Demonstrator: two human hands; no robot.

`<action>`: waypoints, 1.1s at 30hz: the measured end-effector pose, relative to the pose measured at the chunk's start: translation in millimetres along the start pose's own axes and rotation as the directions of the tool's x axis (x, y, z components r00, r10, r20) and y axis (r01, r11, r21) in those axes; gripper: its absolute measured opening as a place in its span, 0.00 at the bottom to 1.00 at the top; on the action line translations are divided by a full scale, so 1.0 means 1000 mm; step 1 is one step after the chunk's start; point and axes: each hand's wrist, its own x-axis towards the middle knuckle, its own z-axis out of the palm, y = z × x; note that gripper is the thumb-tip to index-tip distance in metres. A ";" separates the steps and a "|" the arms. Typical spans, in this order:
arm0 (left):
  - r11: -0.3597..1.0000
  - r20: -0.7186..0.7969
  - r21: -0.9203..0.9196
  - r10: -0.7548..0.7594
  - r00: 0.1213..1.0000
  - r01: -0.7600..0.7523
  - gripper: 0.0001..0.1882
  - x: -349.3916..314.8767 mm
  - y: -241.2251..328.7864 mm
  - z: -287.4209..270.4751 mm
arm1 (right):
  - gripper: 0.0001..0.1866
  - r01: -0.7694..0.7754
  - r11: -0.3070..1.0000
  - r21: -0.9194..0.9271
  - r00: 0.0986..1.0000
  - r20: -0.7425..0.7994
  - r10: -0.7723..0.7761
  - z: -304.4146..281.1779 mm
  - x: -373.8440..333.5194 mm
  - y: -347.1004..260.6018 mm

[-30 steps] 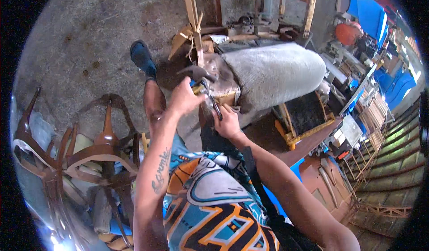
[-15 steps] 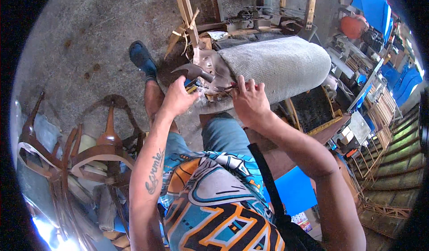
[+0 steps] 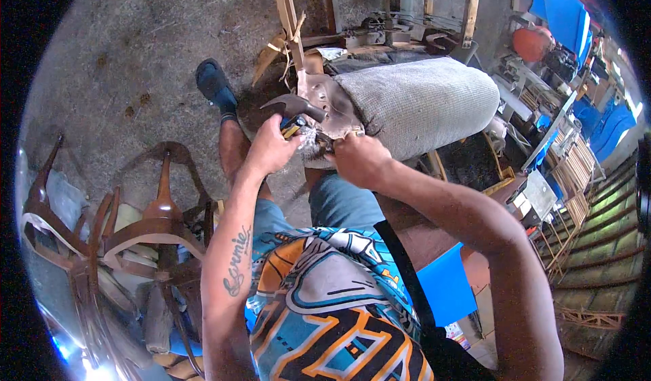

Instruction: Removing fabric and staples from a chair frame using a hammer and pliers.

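My left hand (image 3: 271, 149) is closed around a claw hammer (image 3: 298, 106), its dark metal head above the fingers and a bit of yellow and black handle showing. Beside it hangs a whitish tuft of frayed stuffing (image 3: 307, 137). My right hand (image 3: 361, 159) is a fist at the near edge of a padded furniture arm (image 3: 420, 99) covered in light grey woven cloth. Whatever that fist grips is hidden by the fingers. Brown worn covering (image 3: 331, 99) with several holes wraps the arm's left end, between the hammer head and the grey cloth.
Bare wooden posts (image 3: 288, 18) and splintered wood rise behind the furniture arm. Dark wooden chair frames (image 3: 159, 211) stand at the left. My sandalled foot (image 3: 215, 86) rests on the concrete floor (image 3: 149, 55). Tools, planks and a blue sheet (image 3: 559, 8) crowd the right side.
My right hand has turned and moved slightly left and down along the arm's edge, closing into a fist. The red item seen by its fingers no longer shows. The left hand holds the hammer nearly still.
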 end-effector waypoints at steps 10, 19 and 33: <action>1.000 0.030 0.012 -0.008 1.000 0.008 0.27 0.013 0.019 0.008 | 0.14 -0.025 0.711 0.703 0.908 -0.281 0.310 0.071 0.006 -0.014; 1.000 0.015 0.002 -0.011 1.000 0.011 0.24 -0.001 -0.010 -0.004 | 0.19 -0.114 0.949 -0.293 0.991 -0.101 0.088 -0.025 -0.006 0.009; 0.994 -0.006 -0.107 0.000 1.000 -0.001 0.22 -0.009 0.009 -0.007 | 0.24 -0.155 0.750 -0.644 0.987 -0.141 0.083 0.000 0.011 -0.020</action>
